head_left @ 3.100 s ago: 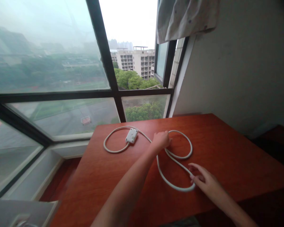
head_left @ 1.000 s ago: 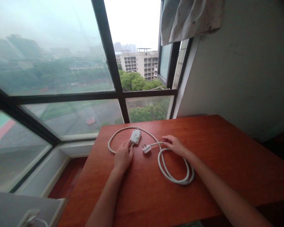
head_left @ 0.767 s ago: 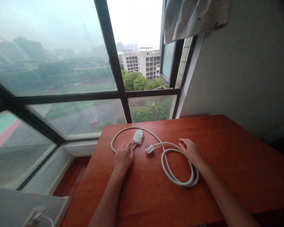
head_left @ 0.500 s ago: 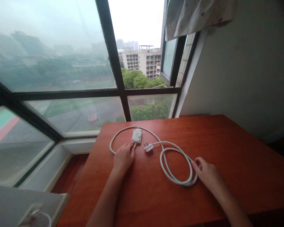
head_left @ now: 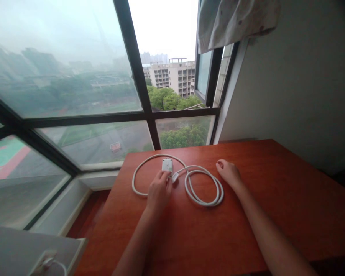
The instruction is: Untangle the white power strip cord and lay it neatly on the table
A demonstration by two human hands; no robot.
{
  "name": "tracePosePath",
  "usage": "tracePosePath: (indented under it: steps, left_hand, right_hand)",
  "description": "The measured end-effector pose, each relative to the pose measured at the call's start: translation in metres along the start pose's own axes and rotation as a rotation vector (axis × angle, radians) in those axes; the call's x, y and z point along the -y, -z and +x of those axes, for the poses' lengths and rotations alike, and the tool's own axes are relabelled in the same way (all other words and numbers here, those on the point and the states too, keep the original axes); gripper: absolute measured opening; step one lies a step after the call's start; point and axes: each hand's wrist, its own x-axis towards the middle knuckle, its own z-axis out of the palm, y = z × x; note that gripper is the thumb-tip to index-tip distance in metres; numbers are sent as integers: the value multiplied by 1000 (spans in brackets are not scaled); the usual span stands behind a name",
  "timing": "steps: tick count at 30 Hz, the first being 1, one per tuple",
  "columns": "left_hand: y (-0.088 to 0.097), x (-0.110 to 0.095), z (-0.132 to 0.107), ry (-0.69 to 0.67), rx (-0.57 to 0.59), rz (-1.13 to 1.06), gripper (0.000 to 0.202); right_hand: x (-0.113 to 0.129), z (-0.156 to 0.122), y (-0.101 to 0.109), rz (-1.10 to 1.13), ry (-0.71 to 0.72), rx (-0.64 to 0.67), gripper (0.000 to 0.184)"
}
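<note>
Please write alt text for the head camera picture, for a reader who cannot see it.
A person's left hand rests on a white cable beside its small white box, while the right hand rests by the coiled loops on a reddish wooden table. A large window stands behind.

No writing, brand or number can be read anywhere here: the small white socket box on the counter shows a plain face, and the far buildings outside the window carry no legible signs
</note>
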Motion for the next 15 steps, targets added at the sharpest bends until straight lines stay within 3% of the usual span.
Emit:
tracePosePath:
  steps: [4,6,9,12,15]
  left_hand:
    - [-12,-38,2,-282,212,-127,21]
    - [-20,-49,5,-340,263,-121,20]
    - [-30,-49,9,-313,226,-78,22]
    - [-33,-35,8,-209,168,-17,22]
    - [-28,-23,5,-99,235,82,31]
  right_hand:
    - [-8,13,-16,244,-27,-109,35]
    - [-14,12,-22,360,-13,-132,38]
    - [-20,10,-26,488,31,-122,42]
    - [-22,11,-26,487,36,-94,43]
    - [-21,12,-24,399,67,-32,39]
